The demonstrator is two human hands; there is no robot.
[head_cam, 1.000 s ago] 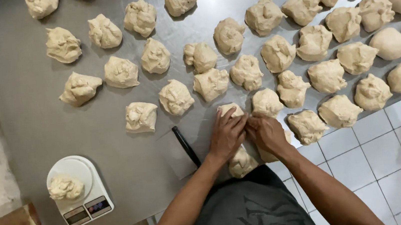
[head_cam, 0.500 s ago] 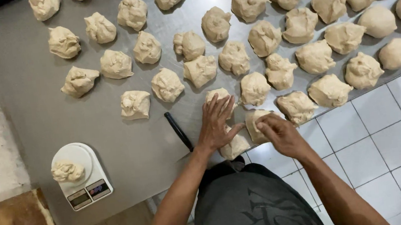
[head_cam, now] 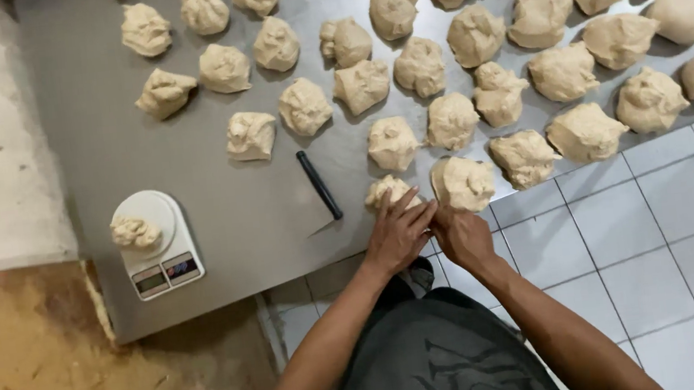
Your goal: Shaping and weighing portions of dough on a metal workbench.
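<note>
Right now the left hand (head_cam: 395,237) lies flat with fingers spread over a small dough piece (head_cam: 388,190) at the very front edge of the steel table (head_cam: 220,227), pressing on it rather than gripping it. The right hand (head_cam: 459,237) is beside it, touching the left at the fingertips, fingers curled; whether it holds anything I cannot tell.

Both hands work right at the rim, so a push towards the body could likely send the piece off the edge onto the tiled floor (head_cam: 658,247). Just right of the hands sits another dough lump (head_cam: 463,182), close enough that a sideways press might stick the two together. A black-handled scraper (head_cam: 320,185) lies just left of the hands, blade near the edge, and a careless sweep could knock it off.

No bowls or trays show. Farther left, a white kitchen scale (head_cam: 156,243) carries a small dough scrap (head_cam: 135,232) on its round platform. Many rough lumps sit in rows across the table.
</note>
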